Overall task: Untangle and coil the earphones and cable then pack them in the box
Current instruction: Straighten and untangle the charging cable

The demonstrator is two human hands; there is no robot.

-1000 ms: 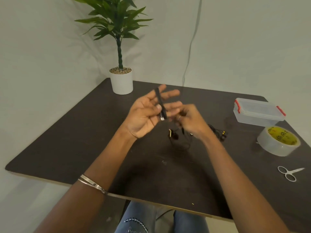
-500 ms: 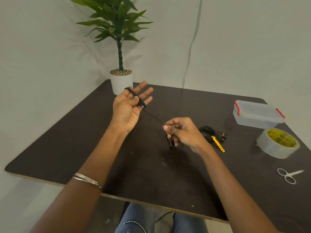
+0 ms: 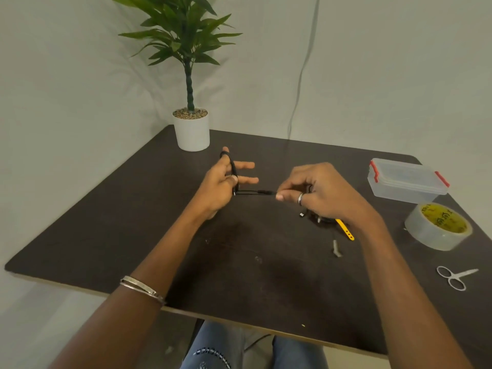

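Observation:
A black cable [image 3: 250,192] stretches taut between my two hands above the dark table [image 3: 106,230]. Its coiled turns run round the fingers of my left hand [image 3: 222,182], whose thumb presses them in place while the fingers stay straight. My right hand [image 3: 316,190] pinches the cable's other end between thumb and forefinger. Under my right wrist lies a black tangle of earphones [image 3: 319,218] with a yellow strap [image 3: 344,229]. The clear plastic box [image 3: 406,179] with red clips stands shut at the far right.
A roll of clear tape [image 3: 438,226] and small scissors [image 3: 454,278] lie at the right edge. A potted plant [image 3: 191,129] stands at the back corner. A small grey piece [image 3: 336,248] lies near the yellow strap. A thin wire hangs down the wall.
My left hand came back toward the middle and turned, taking another turn of cable round its fingers. My right hand rose and shifted right, keeping the cable taut.

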